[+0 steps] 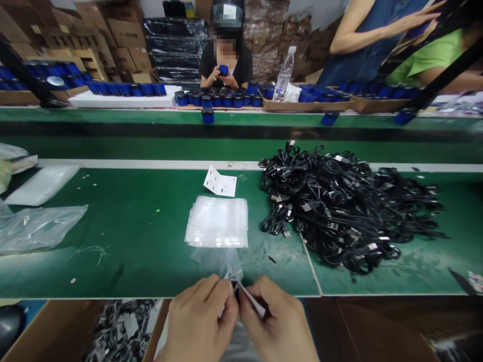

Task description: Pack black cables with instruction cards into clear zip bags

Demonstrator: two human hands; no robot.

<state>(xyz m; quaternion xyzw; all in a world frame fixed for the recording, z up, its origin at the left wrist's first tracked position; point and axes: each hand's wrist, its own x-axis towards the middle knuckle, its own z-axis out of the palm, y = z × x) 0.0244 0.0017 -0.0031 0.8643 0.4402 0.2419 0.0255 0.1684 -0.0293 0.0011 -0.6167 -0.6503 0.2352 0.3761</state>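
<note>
My left hand (pixel 199 317) and my right hand (pixel 281 319) meet at the table's near edge, fingers closed. Between them is a small clear plastic bag (pixel 234 267), its end standing up past my fingertips; my left hand pinches it. A white piece of paper (pixel 253 300) shows in my right fingers. Something dark, partly hidden, sits between the thumbs; I cannot make out its kind. Just beyond lies a stack of clear plastic bags (pixel 218 222), with a folded white leaflet (pixel 222 183) behind it. Coiled black USB cables (pixel 324 206) are heaped to the right.
Plastic packs (pixel 45 185) and a clear bag (pixel 41 229) lie at the left. Below the edge stands a carton of packed items (pixel 126 327). Across the raised strip are blue jars (pixel 226 100), a water bottle (pixel 285 75) and several people, one holding a blue item.
</note>
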